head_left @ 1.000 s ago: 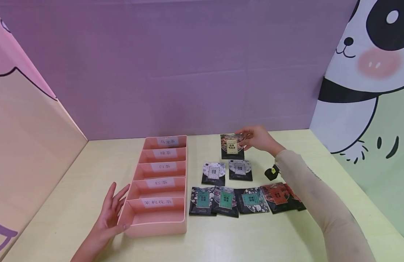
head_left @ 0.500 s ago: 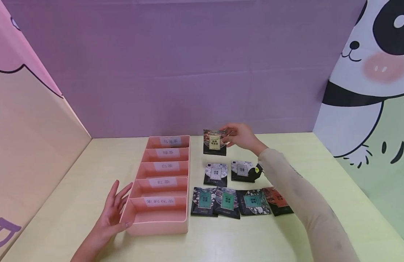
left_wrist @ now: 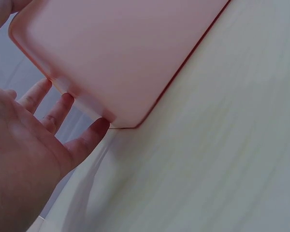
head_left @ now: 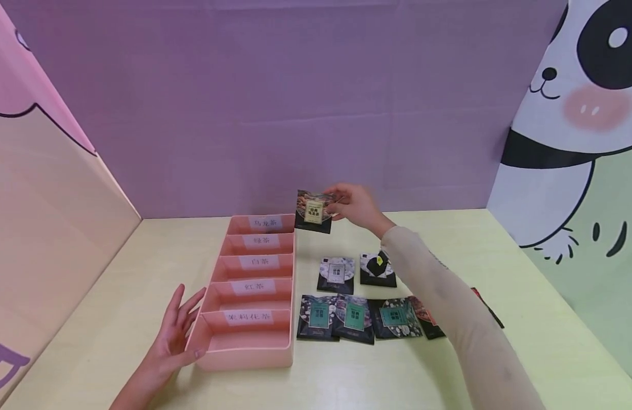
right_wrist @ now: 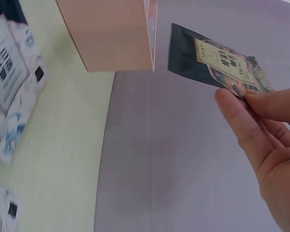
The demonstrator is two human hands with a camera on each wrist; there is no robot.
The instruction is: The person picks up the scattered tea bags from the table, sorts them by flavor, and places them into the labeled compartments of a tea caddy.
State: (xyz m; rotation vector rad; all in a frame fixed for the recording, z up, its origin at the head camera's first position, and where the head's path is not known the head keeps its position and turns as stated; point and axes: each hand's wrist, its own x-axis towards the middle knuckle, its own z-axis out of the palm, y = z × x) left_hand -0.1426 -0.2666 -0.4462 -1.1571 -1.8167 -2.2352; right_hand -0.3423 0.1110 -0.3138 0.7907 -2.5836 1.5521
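My right hand (head_left: 354,206) pinches a tea sachet (head_left: 313,212) by its right edge between thumb and fingers. The sachet, dark with a yellow label, is raised beside the far right corner of a pink divided box (head_left: 246,360). In the right wrist view, the held tea sachet (right_wrist: 224,60) is apart from the box wall (right_wrist: 111,38). My left hand (head_left: 167,341) rests at the box's near left corner. Its outstretched fingertips touch the box's side (left_wrist: 106,53) in the left wrist view, with the thumb toward the front.
Labelled compartments run front to back in the box. Right of it lie two white-and-black sachets (head_left: 336,274), several green-labelled ones (head_left: 354,319) and red ones (head_left: 429,319), partly hidden by my right sleeve (head_left: 439,296). A purple backdrop (head_left: 316,114) stands behind the table.
My right hand has lifted the yellow-labelled tea sachet and carried it left, from behind the white sachets to the box's far right corner. My left hand stays at the box.
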